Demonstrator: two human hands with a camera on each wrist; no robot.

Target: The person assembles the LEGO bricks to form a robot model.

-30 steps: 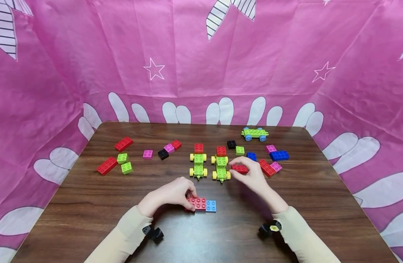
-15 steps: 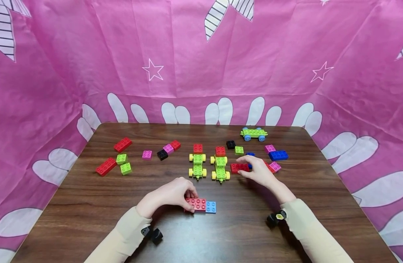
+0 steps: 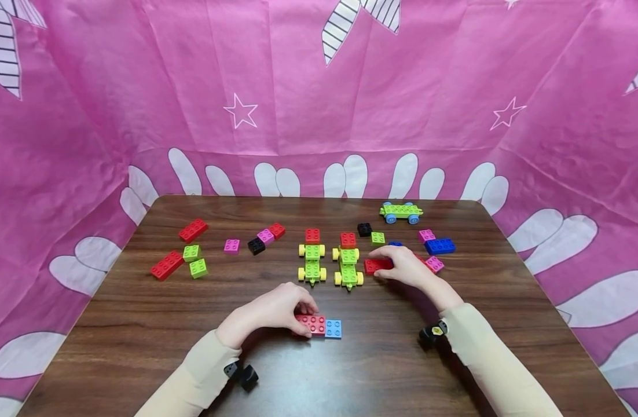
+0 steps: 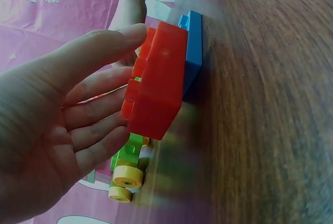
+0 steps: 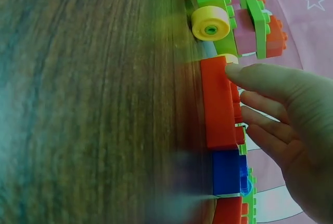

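Left hand (image 3: 274, 308): is still grasping the nearer red brick (image 3: 315, 324).
Right hand (image 3: 409, 270): is shifting leftward over the farther red brick (image 3: 373, 267); grip unclear.

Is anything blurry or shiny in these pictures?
Head view: fairly crisp, with pale glare on the tabletop near the bottom; left wrist view: tipped sideways, washed out at the upper left, colours smeared beneath the red brick, whose edges look clearer; right wrist view: also tipped, with a soft smear beside the dark blue brick.
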